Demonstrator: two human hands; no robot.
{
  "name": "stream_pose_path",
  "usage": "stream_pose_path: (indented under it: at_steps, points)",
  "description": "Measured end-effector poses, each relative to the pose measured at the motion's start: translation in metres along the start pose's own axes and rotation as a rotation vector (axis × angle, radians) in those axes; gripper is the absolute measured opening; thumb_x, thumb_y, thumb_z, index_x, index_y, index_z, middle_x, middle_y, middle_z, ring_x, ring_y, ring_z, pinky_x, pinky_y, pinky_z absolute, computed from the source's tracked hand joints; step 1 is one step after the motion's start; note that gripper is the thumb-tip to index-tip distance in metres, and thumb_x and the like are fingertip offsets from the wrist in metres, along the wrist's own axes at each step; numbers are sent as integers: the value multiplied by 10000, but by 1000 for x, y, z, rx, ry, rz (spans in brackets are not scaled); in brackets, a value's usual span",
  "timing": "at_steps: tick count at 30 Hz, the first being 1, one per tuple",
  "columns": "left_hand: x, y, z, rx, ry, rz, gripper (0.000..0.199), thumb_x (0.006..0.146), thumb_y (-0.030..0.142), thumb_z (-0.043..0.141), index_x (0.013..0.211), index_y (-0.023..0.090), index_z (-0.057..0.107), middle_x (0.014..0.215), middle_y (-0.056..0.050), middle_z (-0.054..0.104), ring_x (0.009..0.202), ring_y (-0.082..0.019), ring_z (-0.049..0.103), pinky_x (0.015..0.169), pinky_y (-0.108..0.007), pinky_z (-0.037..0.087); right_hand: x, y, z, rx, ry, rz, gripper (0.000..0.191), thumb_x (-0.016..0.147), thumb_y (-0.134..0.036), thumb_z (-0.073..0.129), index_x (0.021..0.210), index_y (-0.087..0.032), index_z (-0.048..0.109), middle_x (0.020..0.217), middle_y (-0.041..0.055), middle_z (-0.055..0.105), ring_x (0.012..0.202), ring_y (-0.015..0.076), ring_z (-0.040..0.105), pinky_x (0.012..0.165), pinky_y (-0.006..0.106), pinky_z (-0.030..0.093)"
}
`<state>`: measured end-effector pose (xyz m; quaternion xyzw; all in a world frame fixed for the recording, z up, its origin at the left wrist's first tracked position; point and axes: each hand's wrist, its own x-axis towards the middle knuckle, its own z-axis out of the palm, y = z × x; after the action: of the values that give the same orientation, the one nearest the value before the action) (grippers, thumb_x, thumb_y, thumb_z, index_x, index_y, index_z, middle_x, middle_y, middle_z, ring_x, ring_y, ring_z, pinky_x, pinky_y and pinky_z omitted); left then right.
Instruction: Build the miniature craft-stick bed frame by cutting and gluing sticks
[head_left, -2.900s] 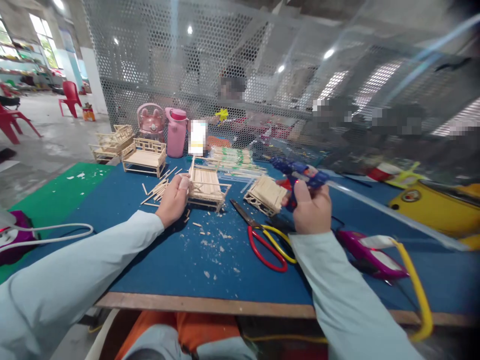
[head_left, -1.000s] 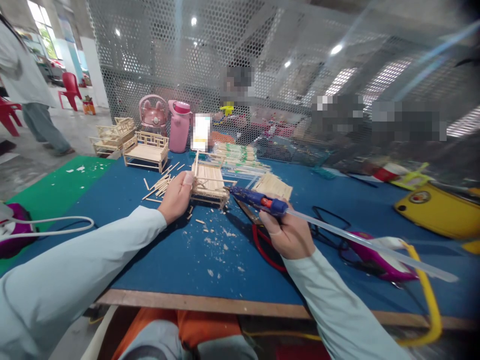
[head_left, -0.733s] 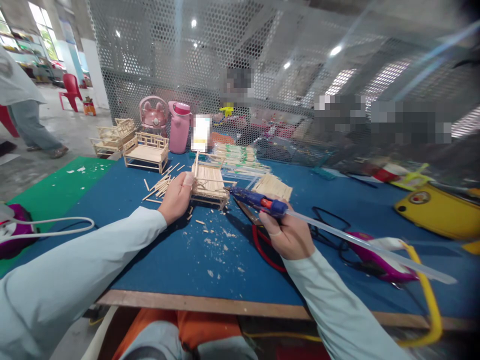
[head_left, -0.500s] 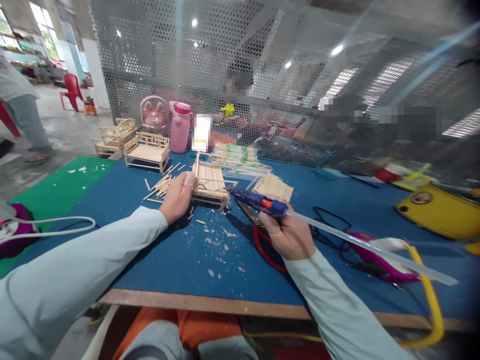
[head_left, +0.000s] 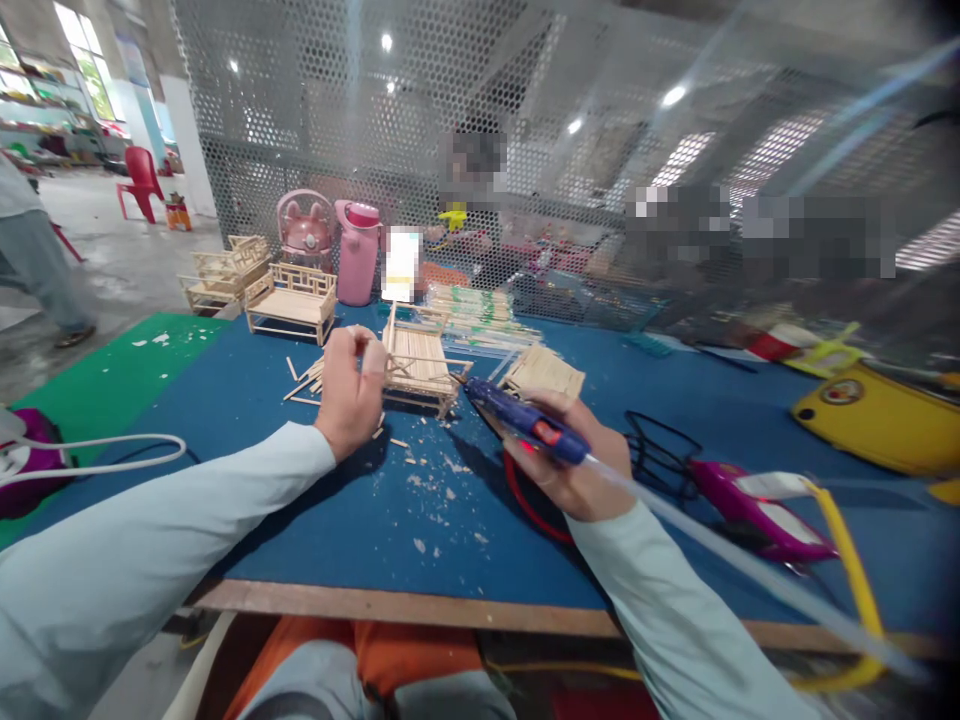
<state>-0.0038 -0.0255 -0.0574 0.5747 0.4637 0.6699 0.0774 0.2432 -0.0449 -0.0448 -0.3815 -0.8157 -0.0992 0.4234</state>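
Note:
My right hand (head_left: 574, 455) is wrapped around a blue hot glue gun (head_left: 517, 412), and a long translucent glue stick (head_left: 720, 545) trails from its back end. The gun's nozzle points at the right front corner of a small wooden stick bench (head_left: 420, 357) on the table. Just left of that bench is my left hand (head_left: 351, 392), its fingers curled and closed; whether anything is pinched in them is hidden. Loose wooden sticks (head_left: 304, 385) lie partly behind this hand. Finished-looking miniature benches (head_left: 292, 305) stand farther back on the left.
A stick panel (head_left: 544, 372), bundled sticks (head_left: 480, 310), a pink flask (head_left: 358, 255) and a lit phone (head_left: 403, 262) are at the back. Right are a purple power strip (head_left: 757, 510) and yellow pouch (head_left: 885, 415). A mesh screen (head_left: 337, 120) rises behind; a person (head_left: 37, 250) stands far left.
My left hand has let go of the bench's left side and curled up beside it. My right hand has tilted the glue gun, its rear end dropping slightly. The person at left has shifted.

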Motion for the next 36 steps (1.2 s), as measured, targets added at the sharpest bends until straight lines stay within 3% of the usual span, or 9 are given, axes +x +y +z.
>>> stream_pose_path:
  at_steps: [3, 7, 9, 13, 22, 27, 31, 33, 36]
  points:
    - [-24, 30, -4, -219, -364, 49, 364, 924, 395, 353, 650, 198, 491, 647, -9, 489, 640, -150, 470, 656, -286, 406, 2, -3, -1, -74, 31, -164, 336, 794, -257, 580, 1123, -197, 611, 939, 87, 727, 793, 217, 699, 672, 297, 550]
    - [-62, 62, 4, -472, -1079, -294, 479, 876, 548, 409, 676, 157, 598, 625, -11, 556, 571, -120, 479, 551, -249, 383, 2, -9, 3, -267, 112, -229, 348, 804, -176, 485, 1120, -152, 628, 993, 130, 710, 891, 241, 684, 727, 329, 536]
    - [-73, 69, 11, -533, -1160, -438, 493, 823, 600, 474, 679, 146, 602, 613, -1, 540, 549, -101, 448, 533, -232, 377, 1, -11, 7, -337, 113, -198, 381, 777, -162, 489, 1131, -143, 626, 1009, 131, 704, 896, 247, 680, 714, 331, 528]
    - [-77, 69, 21, -577, -1058, -622, 547, 764, 669, 501, 710, 138, 622, 618, -14, 564, 504, -82, 423, 504, -217, 384, -2, -13, 13, -371, 92, -160, 419, 742, -141, 502, 1140, -155, 630, 1036, 121, 695, 935, 251, 667, 729, 329, 524]
    - [-73, 68, 19, -608, -991, -661, 488, 759, 604, 536, 728, 127, 632, 639, -34, 582, 509, -92, 465, 519, -228, 405, 1, -17, 15, -306, 125, -183, 392, 737, -110, 516, 1103, -165, 644, 1026, 111, 704, 929, 238, 676, 766, 320, 535]
    - [-69, 67, 18, -535, -1060, -443, 390, 842, 473, 478, 703, 140, 625, 646, -28, 584, 587, -116, 497, 587, -234, 410, 4, -12, 13, -61, 122, -129, 238, 801, -194, 523, 999, -174, 654, 949, 106, 713, 867, 227, 688, 741, 326, 554]
    - [-61, 57, 6, -405, -1028, -100, 398, 883, 412, 450, 603, 162, 584, 601, -21, 570, 585, -124, 493, 580, -245, 384, 6, -2, 6, 217, -105, 169, 178, 770, -351, 646, 855, -197, 664, 778, 46, 722, 698, 209, 690, 654, 308, 567]
    - [-50, 44, -4, -327, -930, 33, 468, 883, 435, 447, 504, 173, 528, 507, -11, 517, 512, -115, 453, 534, -254, 356, 5, 2, 3, 318, -168, 264, 278, 748, -420, 670, 907, -192, 681, 869, 65, 744, 796, 247, 704, 734, 355, 571]
    - [-18, 14, -18, -201, -498, -48, 555, 874, 507, 414, 420, 190, 461, 424, 1, 461, 443, -109, 418, 488, -253, 347, 2, 5, 1, 367, -174, 323, 333, 762, -467, 648, 933, -186, 701, 920, 78, 750, 878, 276, 700, 828, 407, 554]
